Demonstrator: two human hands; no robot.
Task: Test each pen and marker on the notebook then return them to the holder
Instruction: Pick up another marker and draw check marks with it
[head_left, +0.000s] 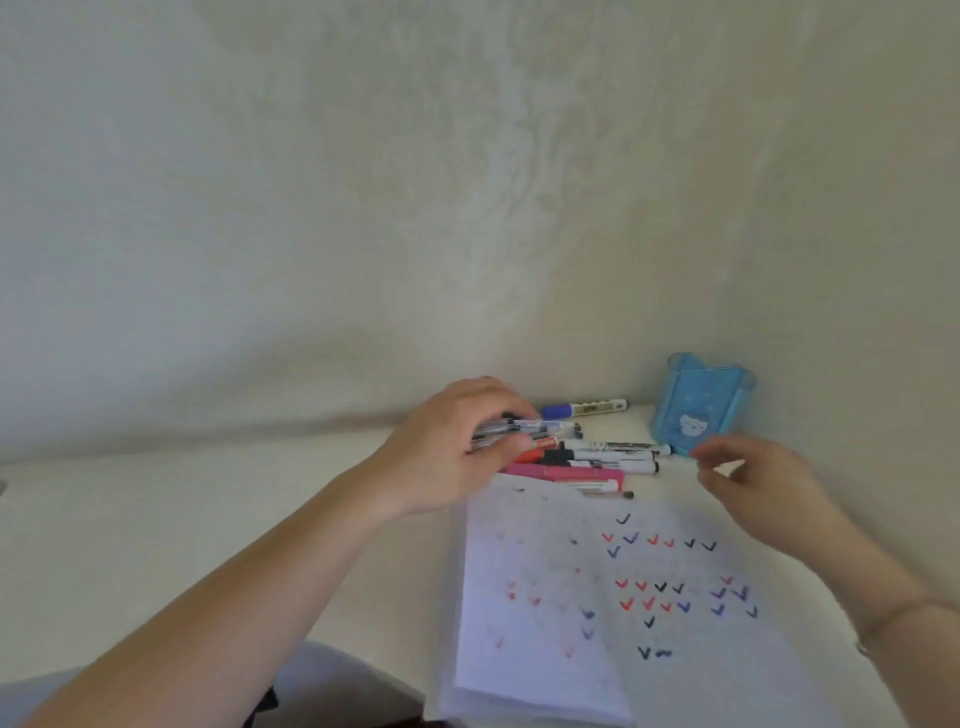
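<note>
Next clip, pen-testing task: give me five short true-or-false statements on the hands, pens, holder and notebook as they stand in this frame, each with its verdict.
1. The left hand grips a bunch of pens. True.
2. The blue pen holder lies tipped over on the notebook. False: it stands upright by the wall, beyond the notebook.
3. The notebook page carries red, black and blue tick marks. True.
4. The right hand holds a marker. False: its fingers are loosely curled and hold nothing.
5. A blue-capped marker stands in the holder. False: it lies on the table near the wall.
</note>
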